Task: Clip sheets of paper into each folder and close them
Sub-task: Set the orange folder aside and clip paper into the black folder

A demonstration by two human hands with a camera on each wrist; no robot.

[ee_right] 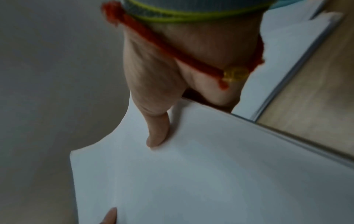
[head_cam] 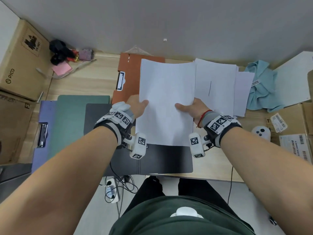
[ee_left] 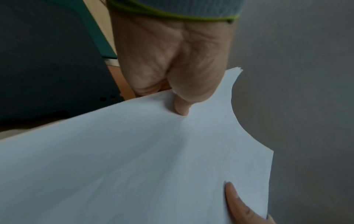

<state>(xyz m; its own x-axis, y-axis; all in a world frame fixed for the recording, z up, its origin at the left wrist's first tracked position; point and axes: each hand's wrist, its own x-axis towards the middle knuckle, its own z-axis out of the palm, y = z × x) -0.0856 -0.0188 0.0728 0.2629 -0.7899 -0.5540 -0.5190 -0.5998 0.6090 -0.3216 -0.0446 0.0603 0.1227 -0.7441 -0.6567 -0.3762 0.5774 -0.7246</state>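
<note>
A person's bare forearms reach out over a wooden worktop (head_cam: 81, 85), both hands pinching a sheaf of white paper (head_cam: 166, 102) held above it. The left hand (head_cam: 137, 106) grips the sheaf's left edge, thumb pressed on top and fingers hidden beneath; the right hand (head_cam: 191, 108) grips the right edge the same way, a red cord bracelet (head_cam: 202, 116) at its wrist. The sheets bow slightly between the two grips. Below them lies an open black folder (head_cam: 162, 160), with an orange folder (head_cam: 128, 78) beyond it showing a clip at its left edge. A green folder (head_cam: 74, 119) overlaps a purple one (head_cam: 39, 150) to the left. A loose stack of paper (head_cam: 218, 85) sits to the right, beside a crumpled blue cloth (head_cam: 262, 87). Cardboard boxes (head_cam: 18, 61) flank the worktop.
</note>
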